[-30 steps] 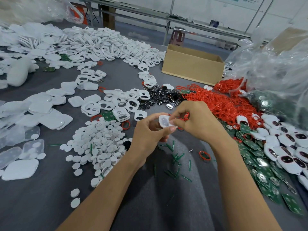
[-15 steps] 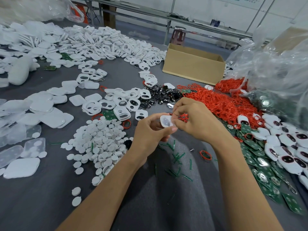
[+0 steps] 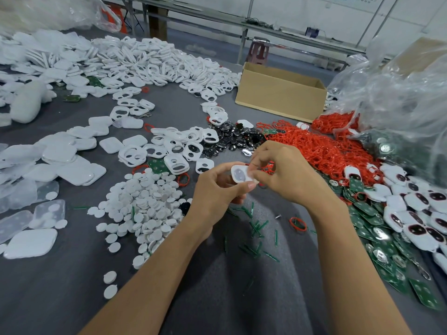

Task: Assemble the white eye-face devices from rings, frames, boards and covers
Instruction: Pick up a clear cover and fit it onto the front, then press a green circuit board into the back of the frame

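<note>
White frame [image 3: 242, 174] is held above the surface [image 3: 72, 286], mid-view, between both hands. Left hand [image 3: 217, 189] grips its near-left edge, thumb on top. Right hand [image 3: 285, 172] pinches a red ring [image 3: 267, 169] at the frame's right end. Hands are together and touching.

Open grey room lies toward the viewer. White discs [image 3: 145, 206] are to the left, the red ring pile [image 3: 326, 151] and green boards [image 3: 387, 238] to the right.

The frame's face is up. Its long axis runs roughly left-right, slightly tilted.
</note>
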